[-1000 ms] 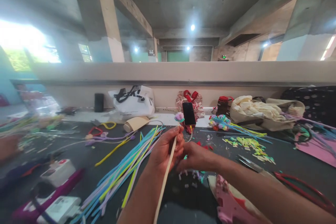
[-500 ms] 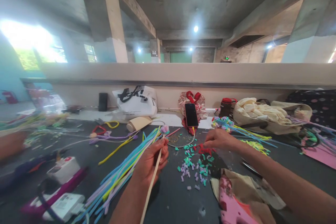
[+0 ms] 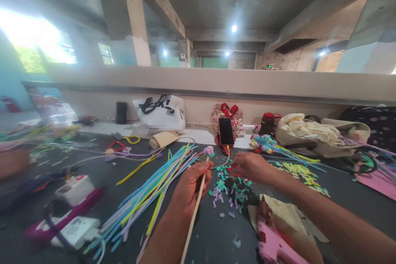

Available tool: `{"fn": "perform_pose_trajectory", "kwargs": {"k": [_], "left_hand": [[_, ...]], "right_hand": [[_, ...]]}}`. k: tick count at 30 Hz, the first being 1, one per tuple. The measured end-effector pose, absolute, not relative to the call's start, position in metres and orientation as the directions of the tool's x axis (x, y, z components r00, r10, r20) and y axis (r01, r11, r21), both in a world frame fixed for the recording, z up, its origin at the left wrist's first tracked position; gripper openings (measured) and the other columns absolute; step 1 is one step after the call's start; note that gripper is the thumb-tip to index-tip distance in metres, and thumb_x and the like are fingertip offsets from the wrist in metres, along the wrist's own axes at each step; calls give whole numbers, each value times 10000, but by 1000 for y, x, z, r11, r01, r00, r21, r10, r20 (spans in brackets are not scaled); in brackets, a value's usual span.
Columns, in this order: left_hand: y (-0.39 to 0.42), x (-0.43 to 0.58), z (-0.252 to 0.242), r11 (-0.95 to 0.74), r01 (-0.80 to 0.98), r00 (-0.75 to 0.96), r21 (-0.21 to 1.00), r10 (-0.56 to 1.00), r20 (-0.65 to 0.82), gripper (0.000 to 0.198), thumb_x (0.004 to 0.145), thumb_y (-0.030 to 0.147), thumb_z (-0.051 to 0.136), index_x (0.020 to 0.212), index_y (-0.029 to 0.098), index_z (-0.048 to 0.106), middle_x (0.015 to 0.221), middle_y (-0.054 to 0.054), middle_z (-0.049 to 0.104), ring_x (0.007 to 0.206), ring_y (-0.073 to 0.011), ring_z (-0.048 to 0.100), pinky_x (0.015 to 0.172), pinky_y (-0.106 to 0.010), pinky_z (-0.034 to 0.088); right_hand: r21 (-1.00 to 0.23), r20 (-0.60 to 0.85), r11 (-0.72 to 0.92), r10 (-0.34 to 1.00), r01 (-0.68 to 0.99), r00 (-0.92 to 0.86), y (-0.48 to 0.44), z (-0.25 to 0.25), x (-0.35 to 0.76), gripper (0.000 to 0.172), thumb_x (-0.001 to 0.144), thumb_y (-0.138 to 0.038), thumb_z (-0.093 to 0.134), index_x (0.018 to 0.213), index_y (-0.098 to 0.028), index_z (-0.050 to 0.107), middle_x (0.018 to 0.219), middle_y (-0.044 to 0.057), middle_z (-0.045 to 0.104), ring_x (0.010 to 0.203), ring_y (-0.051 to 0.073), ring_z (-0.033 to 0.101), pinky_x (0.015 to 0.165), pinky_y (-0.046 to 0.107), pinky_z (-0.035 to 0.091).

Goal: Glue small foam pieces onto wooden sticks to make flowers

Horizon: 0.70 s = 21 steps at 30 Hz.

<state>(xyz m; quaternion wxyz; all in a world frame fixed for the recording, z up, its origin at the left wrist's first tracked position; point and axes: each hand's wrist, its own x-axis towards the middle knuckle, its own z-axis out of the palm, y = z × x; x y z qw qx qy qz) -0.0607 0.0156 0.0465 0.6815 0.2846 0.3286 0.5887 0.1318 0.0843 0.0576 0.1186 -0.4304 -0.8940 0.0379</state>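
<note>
The stick (image 3: 194, 213) is clasped by left fingers (image 3: 206, 178), tuft (image 3: 208, 150) seemingly bared for access; whether right fingers (image 3: 239, 166) grip cannot be told.

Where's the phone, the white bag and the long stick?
Phone (image 3: 227, 132): head view, middle of its dark screen.
White bag (image 3: 162, 118): head view, middle of its front.
Long stick (image 3: 194, 215): head view, on its pale shaft.

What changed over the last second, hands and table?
The right hand moved away from the left hand, rightward and forward to the cut pieces, then slightly back left; whether it grips one is unclear. The left hand shifted left, then partway back right. Unchanged: the left hand's hold on the flower-tipped stick, the phone and the white bag.
</note>
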Motion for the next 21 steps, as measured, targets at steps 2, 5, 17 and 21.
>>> {"fn": "perform_pose_trajectory", "kwargs": {"k": [2,5,17,21], "left_hand": [[18,-63,43,131,-622,69,772,991,-113,145,608,213,624,712,119,587,440,63,488,311,-11,363,291,-109,188],[19,-66,41,126,-628,79,768,992,-99,151,605,221,627,709,121,584,438,69,476,314,-6,350,292,-104,187],[15,-74,44,86,-667,65,740,996,-57,129,631,208,606,720,116,591,450,62,476,332,-10,347,298,-106,188],[14,-72,43,60,-670,53,740,998,-33,125,635,206,607,721,115,595,452,64,478,336,-6,351,306,-104,190]], "right_hand": [[-248,160,645,764,723,-626,79,52,125,176,709,-183,543,818,-223,676,788,26,649,708,173,585,607,232,379],[-391,137,660,731,641,-669,72,46,106,338,640,-176,620,975,-218,629,895,27,633,693,151,578,610,225,409],[-628,15,474,800,617,-599,103,50,126,347,793,-358,437,882,-96,647,588,25,635,437,94,543,413,183,432],[-475,59,441,879,762,-472,120,48,176,322,760,-324,453,740,-93,676,510,34,620,403,118,530,394,211,403]]}}
